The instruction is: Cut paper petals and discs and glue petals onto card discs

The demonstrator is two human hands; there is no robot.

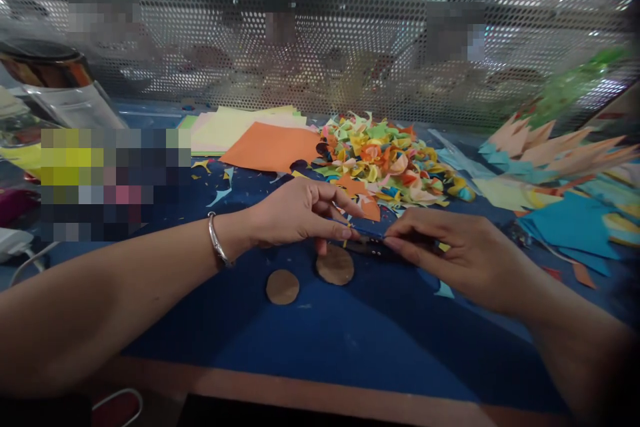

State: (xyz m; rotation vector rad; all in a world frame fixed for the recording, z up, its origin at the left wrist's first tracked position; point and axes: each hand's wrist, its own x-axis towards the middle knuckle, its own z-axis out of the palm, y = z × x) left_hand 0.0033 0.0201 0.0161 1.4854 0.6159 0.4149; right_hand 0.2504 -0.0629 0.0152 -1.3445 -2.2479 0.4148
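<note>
A thin dark-blue thing (369,232), seen almost edge-on, spans the gap between my two hands above the table; I cannot make out its kind. My left hand (293,212), with a silver bangle at the wrist, pinches its left end between thumb and fingers. At the other end, the thumb and fingers of my right hand (450,250) are closed on it. Just below my left fingertips lies a brown round disc (336,267), partly covered by a finger. A smaller brown disc (283,287) rests to its left on the blue tabletop (320,347).
Behind my hands is a heap of colourful paper scraps (385,157), beside an orange sheet (275,145) and pale sheets (240,125). Folded pointed papers (555,147) and blue paper (570,223) lie right. A clear bottle (70,97) stands left. A perforated metal screen (350,33) closes the back.
</note>
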